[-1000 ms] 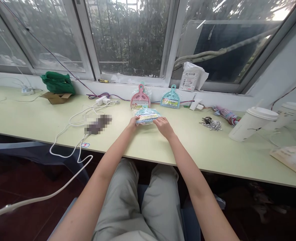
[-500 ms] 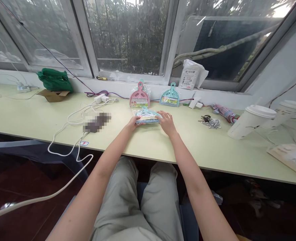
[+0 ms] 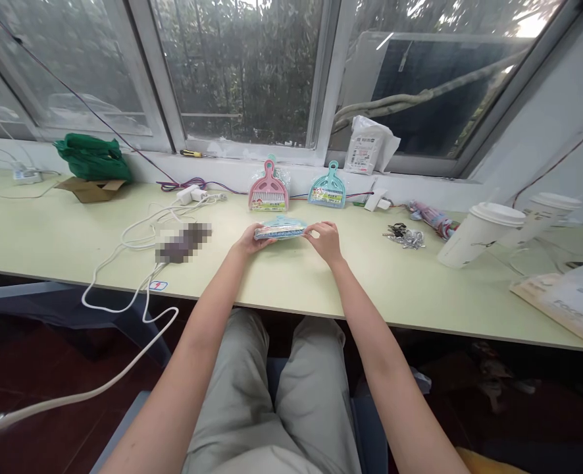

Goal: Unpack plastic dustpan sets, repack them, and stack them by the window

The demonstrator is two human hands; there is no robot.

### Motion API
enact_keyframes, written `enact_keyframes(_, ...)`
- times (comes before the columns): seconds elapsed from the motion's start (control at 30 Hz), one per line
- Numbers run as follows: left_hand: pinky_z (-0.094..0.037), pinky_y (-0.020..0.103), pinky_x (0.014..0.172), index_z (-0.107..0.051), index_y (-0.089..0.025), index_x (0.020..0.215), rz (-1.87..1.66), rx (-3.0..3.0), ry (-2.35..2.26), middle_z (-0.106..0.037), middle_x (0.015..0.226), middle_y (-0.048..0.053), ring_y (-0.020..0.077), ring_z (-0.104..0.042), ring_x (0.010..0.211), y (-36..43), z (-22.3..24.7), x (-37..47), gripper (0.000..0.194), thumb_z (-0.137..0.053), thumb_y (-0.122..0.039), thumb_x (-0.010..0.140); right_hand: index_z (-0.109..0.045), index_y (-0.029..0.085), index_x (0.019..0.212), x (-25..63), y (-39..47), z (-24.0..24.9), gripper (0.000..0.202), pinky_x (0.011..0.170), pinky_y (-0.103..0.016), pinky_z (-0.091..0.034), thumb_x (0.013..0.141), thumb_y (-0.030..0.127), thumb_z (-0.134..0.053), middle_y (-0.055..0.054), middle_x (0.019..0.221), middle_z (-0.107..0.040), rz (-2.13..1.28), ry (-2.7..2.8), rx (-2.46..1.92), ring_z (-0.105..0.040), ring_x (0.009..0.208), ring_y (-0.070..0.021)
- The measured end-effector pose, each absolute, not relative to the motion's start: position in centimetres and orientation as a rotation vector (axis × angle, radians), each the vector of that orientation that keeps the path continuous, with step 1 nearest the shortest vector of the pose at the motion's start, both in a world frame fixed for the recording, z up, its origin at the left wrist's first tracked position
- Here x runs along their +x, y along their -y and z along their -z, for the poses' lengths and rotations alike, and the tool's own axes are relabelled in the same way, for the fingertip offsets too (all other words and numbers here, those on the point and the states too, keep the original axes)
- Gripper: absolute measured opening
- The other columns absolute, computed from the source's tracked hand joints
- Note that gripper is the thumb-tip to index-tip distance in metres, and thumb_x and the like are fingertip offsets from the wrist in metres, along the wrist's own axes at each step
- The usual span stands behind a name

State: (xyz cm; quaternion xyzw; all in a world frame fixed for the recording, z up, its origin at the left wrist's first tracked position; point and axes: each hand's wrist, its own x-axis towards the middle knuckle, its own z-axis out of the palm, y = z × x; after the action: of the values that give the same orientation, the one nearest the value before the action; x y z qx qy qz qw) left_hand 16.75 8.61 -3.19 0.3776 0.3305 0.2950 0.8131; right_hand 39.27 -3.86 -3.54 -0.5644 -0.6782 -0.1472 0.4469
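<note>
A blue dustpan and brush set (image 3: pixel 281 228) in a clear plastic wrapper is held over the table, its bristle edge facing me and its handle pointing away. My left hand (image 3: pixel 253 240) grips its left end, thumb on top and fingers underneath. My right hand (image 3: pixel 325 239) pinches the right end of the wrapper between thumb and fingertips. Behind it, a pink dustpan and brush set (image 3: pixel 268 189) leans upright against the wall, with more sets partly hidden behind it. To its right a second blue dustpan set (image 3: pixel 328 189) leans the same way.
White cables (image 3: pixel 128 243) and a blurred dark patch (image 3: pixel 183 243) lie on the left of the table (image 3: pixel 281 283). A green bag (image 3: pixel 93 158) sits on a cardboard box (image 3: pixel 94 189). Keys (image 3: pixel 404 236), a folded umbrella (image 3: pixel 434 220) and a white cup (image 3: pixel 479 236) stand or lie right.
The held set has tilted so its bristle edge faces me more. My right hand's fingers have closed into a pinch at its right end. The view has shifted slightly.
</note>
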Motion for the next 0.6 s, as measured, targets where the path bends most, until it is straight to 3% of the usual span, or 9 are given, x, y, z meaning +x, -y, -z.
enact_keyframes(0.1, -0.059, 0.025, 0.058, -0.046, -0.005, 0.126, -0.544, 0.817, -0.631, -0.068, 0.089, 0.015, 0.0232, -0.070, 0.082, -8.5, 2.9, 16.5, 0.046, -0.042, -0.026, 0.085, -0.064, 0.021, 0.077, 39.5, 3.5, 3.5, 0.016, 0.091, -0.036, -0.038, 0.083, 0.037, -0.062, -0.002, 0.080, -0.070, 0.254, 1.547, -1.390, -0.064, 0.082, -0.0196)
enact_keyframes(0.27, -0.058, 0.021, 0.058, -0.039, -0.008, 0.134, -0.523, 0.933, -0.644, -0.069, 0.097, 0.014, 0.0186, -0.070, 0.079, -8.5, 3.5, 16.7, 0.059, -0.044, -0.009, 0.076, -0.068, 0.021, 0.084, 40.5, 2.7, 4.2, 0.016, 0.077, -0.030, -0.043, 0.080, 0.036, -0.062, -0.001, 0.076, -0.067, 0.054, 1.392, -1.330, -0.059, 0.075, -0.0175)
enact_keyframes(0.43, -0.060, 0.028, 0.070, -0.045, -0.007, 0.127, -0.457, 1.097, -0.570, -0.069, 0.103, 0.015, 0.0212, -0.070, 0.087, -7.5, 3.8, 17.6, 0.048, -0.048, -0.009, 0.079, -0.072, 0.020, 0.077, 41.5, 2.2, 5.1, 0.014, 0.076, -0.032, -0.044, 0.076, 0.031, -0.063, -0.003, 0.076, -0.063, -0.009, 1.336, -1.411, -0.054, 0.074, -0.0177)
enact_keyframes(0.6, -0.059, 0.036, 0.079, -0.050, -0.004, 0.119, -0.384, 1.228, -0.513, -0.070, 0.098, 0.017, 0.0234, -0.070, 0.085, -5.9, 3.5, 18.1, 0.037, -0.050, -0.011, 0.082, -0.071, 0.020, 0.081, 42.2, 1.9, 5.7, 0.015, 0.089, -0.034, -0.046, 0.070, 0.029, -0.067, -0.009, 0.108, -0.056, -0.058, 1.162, -1.470, -0.051, 0.106, -0.0223)
